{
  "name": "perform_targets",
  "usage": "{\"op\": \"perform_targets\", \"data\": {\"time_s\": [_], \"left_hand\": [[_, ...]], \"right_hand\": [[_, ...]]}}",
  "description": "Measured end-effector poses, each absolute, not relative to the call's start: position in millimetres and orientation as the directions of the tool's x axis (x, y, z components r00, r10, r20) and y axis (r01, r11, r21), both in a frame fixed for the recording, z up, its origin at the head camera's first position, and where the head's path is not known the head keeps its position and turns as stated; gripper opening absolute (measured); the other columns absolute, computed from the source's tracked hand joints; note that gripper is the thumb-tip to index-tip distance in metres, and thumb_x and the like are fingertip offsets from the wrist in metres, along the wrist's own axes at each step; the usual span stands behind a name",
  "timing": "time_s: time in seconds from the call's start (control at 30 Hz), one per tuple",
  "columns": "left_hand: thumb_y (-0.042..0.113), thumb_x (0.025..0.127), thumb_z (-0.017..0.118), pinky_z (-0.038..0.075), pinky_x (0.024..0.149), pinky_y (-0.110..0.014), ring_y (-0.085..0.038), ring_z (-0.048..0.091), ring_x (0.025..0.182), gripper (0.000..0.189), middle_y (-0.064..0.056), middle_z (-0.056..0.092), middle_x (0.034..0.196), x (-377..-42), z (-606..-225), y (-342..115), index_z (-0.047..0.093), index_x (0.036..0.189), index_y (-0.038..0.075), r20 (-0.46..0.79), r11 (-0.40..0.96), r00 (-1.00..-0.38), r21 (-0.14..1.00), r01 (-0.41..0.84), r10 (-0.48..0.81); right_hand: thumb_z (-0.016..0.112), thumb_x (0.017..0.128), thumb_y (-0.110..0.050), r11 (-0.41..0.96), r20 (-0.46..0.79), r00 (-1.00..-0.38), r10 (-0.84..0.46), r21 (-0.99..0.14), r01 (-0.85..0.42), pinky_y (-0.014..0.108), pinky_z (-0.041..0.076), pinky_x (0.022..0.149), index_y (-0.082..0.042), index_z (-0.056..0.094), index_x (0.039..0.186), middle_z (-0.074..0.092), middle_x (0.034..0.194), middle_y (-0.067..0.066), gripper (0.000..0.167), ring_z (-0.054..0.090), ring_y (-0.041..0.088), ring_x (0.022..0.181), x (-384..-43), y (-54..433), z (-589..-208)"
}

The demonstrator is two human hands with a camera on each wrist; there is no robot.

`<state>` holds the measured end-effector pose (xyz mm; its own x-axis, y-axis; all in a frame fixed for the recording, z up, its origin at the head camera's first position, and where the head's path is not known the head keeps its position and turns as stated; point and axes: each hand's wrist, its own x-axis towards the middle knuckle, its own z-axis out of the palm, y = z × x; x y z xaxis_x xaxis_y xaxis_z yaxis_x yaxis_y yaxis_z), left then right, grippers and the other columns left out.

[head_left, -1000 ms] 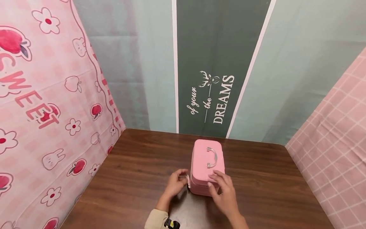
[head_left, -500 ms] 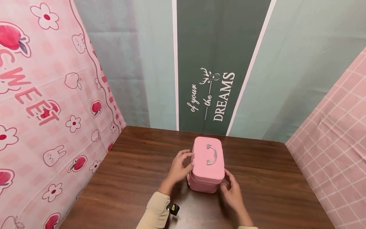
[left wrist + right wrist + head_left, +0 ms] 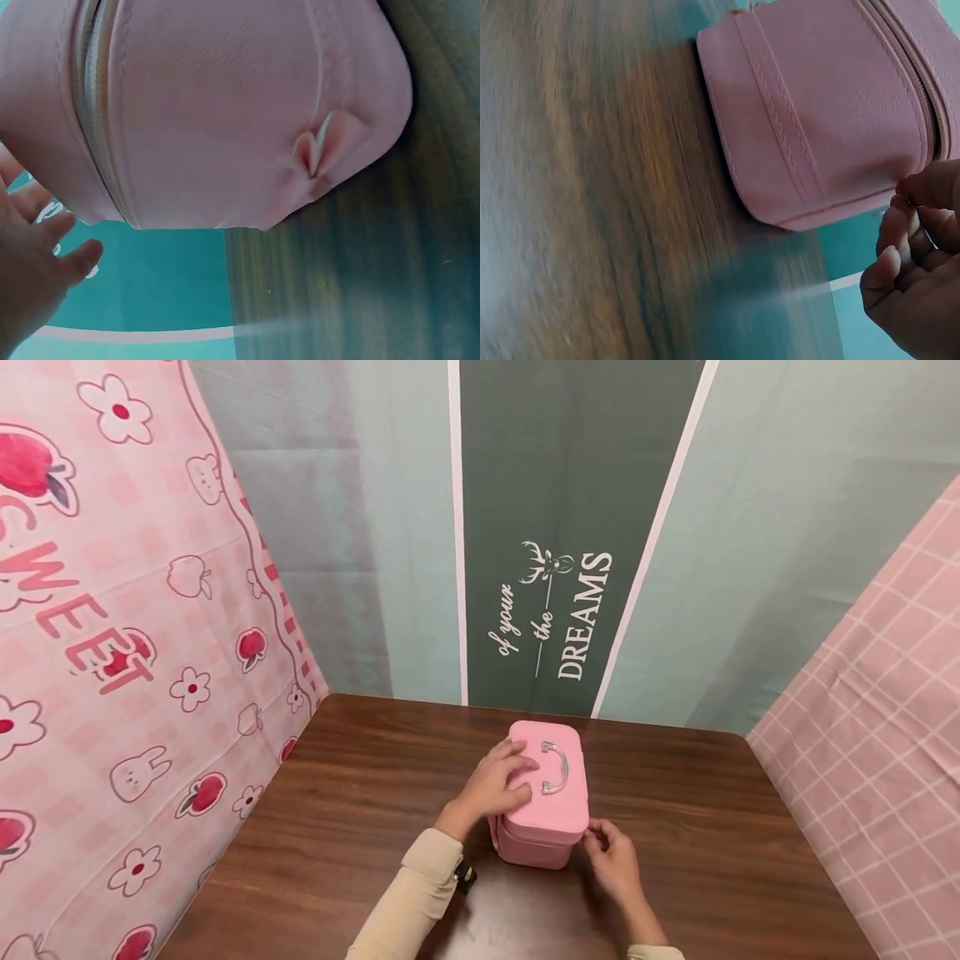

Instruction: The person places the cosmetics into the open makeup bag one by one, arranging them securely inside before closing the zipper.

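A pink zip-up cosmetic case [image 3: 551,816] stands upright on the wooden table, its lid down. A clear, silvery carry handle [image 3: 564,768] arches over the top. My left hand [image 3: 489,785] rests on the lid's left part, fingers spread and loosely bent. At the case's near right corner, my right hand [image 3: 617,862] has thumb and forefinger pinched together at the zipper [image 3: 922,82]; the zipper pull between them is mostly hidden by the fingertips. A small pink bow-like fold [image 3: 322,150] sticks out low on the side in the left wrist view.
The brown table [image 3: 390,760] runs up to a green cloth backdrop [image 3: 555,460] with white lettering. Pink patterned cloth [image 3: 150,610] hangs on the left, and pink checked cloth [image 3: 885,710] on the right.
My left hand has moved from the case's lower left side up onto its lid. My right hand has gone from the front of the lid to the right side, its fingertips now pinched.
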<state>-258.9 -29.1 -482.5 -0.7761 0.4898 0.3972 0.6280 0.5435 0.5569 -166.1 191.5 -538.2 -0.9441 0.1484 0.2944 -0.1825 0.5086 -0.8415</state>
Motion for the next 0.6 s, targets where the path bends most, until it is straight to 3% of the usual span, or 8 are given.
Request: {"op": "perform_targets", "data": {"time_s": [0.3, 0.6], "left_hand": [[0.032, 0.08, 0.059, 0.036, 0.095, -0.048, -0.027, 0.035, 0.128, 0.03, -0.006, 0.05, 0.13, -262.6, -490.4, -26.8, 0.067, 0.106, 0.02, 0.456, 0.571, -0.744, 0.477, 0.668, 0.489], [0.028, 0.079, 0.055, 0.04, 0.085, -0.046, -0.023, 0.043, 0.122, 0.026, -0.002, 0.051, 0.129, -258.7, -494.0, -20.1, 0.068, 0.102, 0.024, 0.456, 0.619, -0.796, 0.508, 0.599, 0.398]], "right_hand": [[0.058, 0.086, 0.0, 0.636, 0.362, -0.929, 0.083, -0.736, -0.23, 0.027, 0.042, 0.057, -0.005, 0.065, 0.086, 0.058, 0.073, -0.003, 0.008, 0.049, 0.008, 0.064, -161.7, 196.8, -541.1], [0.059, 0.078, 0.009, 0.682, 0.519, -0.855, -0.02, -0.618, -0.391, 0.024, 0.038, 0.05, -0.008, 0.061, 0.078, 0.047, 0.069, -0.011, 0.017, 0.042, 0.002, 0.059, -153.6, 193.5, -537.2]]}}
